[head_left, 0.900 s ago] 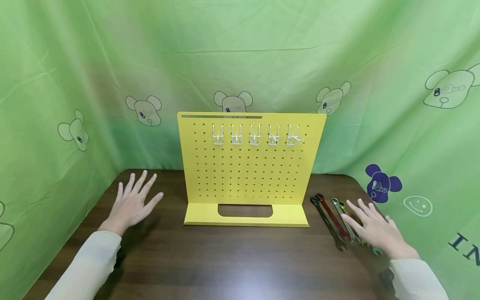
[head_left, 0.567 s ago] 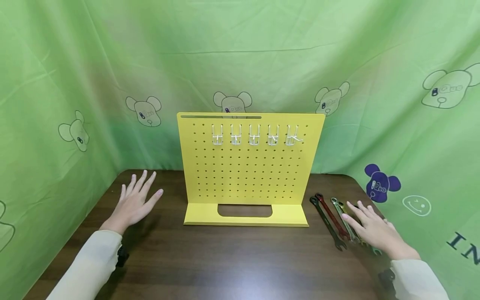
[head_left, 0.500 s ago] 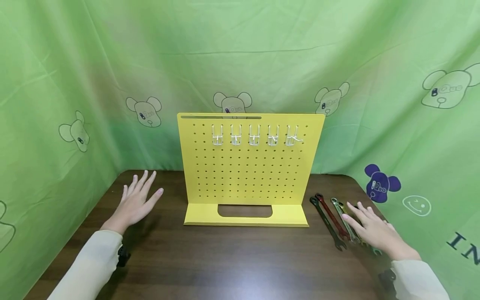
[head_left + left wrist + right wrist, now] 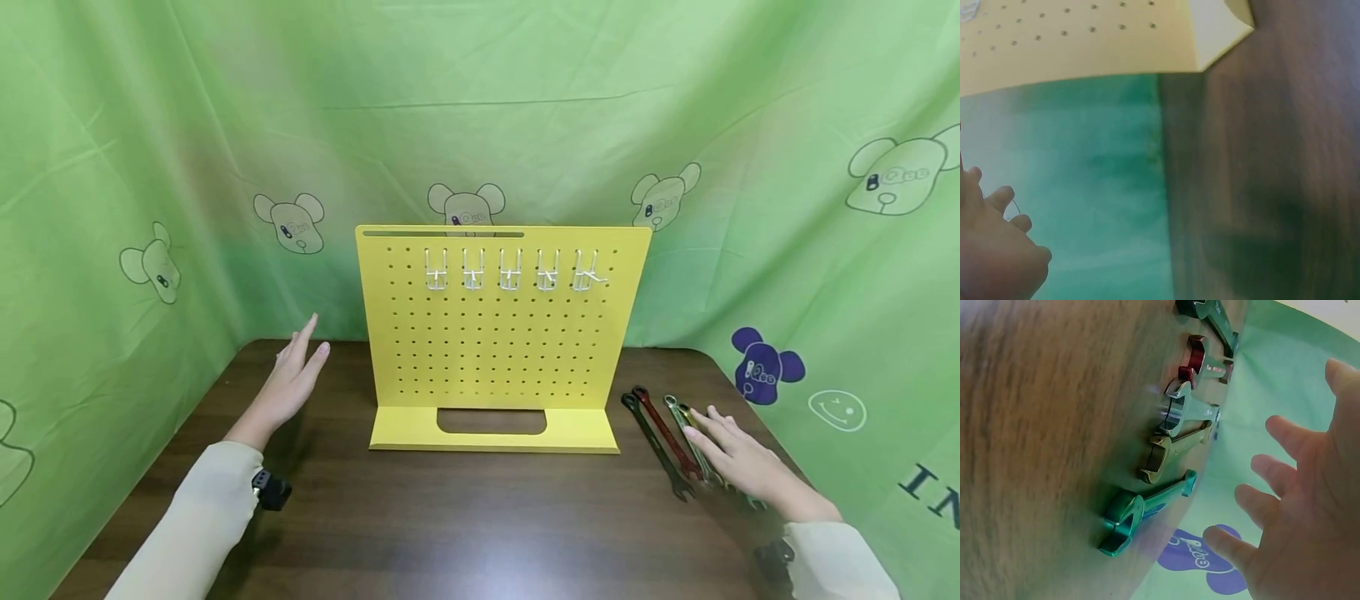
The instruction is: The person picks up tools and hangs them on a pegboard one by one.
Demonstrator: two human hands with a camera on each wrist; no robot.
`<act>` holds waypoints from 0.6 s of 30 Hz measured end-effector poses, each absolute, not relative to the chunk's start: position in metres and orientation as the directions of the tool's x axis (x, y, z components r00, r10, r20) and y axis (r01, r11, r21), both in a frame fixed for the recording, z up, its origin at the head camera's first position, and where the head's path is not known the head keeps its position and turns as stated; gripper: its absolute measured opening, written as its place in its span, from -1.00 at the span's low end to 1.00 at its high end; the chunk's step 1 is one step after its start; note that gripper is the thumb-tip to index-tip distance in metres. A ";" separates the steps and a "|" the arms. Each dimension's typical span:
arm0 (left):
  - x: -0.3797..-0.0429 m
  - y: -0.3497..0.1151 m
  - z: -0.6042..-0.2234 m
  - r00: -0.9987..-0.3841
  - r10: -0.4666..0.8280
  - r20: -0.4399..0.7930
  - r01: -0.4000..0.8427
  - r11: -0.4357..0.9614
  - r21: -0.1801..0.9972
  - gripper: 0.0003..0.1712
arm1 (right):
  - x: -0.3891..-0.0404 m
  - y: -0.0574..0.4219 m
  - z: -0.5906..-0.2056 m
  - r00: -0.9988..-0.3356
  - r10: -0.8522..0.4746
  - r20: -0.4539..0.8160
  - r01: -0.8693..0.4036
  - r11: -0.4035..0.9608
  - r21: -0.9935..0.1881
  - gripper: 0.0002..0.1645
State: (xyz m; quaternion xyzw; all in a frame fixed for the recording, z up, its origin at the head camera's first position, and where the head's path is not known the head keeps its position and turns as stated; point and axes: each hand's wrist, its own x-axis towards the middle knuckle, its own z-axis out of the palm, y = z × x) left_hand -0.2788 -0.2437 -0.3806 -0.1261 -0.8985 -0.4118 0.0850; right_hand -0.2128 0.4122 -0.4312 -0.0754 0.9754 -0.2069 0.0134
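My left hand [image 4: 288, 387] is raised above the left part of the table, turned edge-on, fingers straight and holding nothing. My right hand [image 4: 742, 458], fingers spread, hovers over the right side and touches nothing visible. Beneath and beside it, several combination wrenches lie in a slanted row: a black wrench [image 4: 660, 450], a red wrench [image 4: 666, 431], a silver wrench [image 4: 1175, 412], a gold wrench [image 4: 1159, 459] and a green wrench [image 4: 1127, 507]. In the head view the right hand partly covers the gold and green ones. Between the hands stands a yellow pegboard [image 4: 495, 333].
White wire hooks [image 4: 510, 279] hang in a row near the pegboard's top; the rightmost one's prong points sideways. The pegboard's foot [image 4: 581, 433] rests on the dark wooden table [image 4: 450, 517]. Green cloth [image 4: 480, 108] with mouse-head prints encloses the back and sides.
My left hand has turned from palm-down with spread fingers to edge-on, moving slightly right. The right hand has barely shifted. Wrenches and pegboard stay where they were.
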 end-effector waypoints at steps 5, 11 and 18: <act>-0.285 -0.230 -0.368 -0.952 0.150 0.265 0.303 0.566 0.767 -0.23 | -0.212 0.411 -0.432 -0.987 -0.163 0.009 -0.150 0.885 -0.441 -0.18; -0.292 -0.215 -0.354 -0.953 0.114 0.280 0.301 0.461 0.835 -0.23 | -0.212 0.408 -0.432 -0.985 -0.172 0.028 -0.165 0.863 -0.477 -0.22; -0.301 -0.196 -0.334 -0.950 0.068 0.304 0.309 0.322 0.895 -0.30 | -0.209 0.401 -0.429 -0.984 -0.173 0.039 -0.171 0.865 -0.472 -0.23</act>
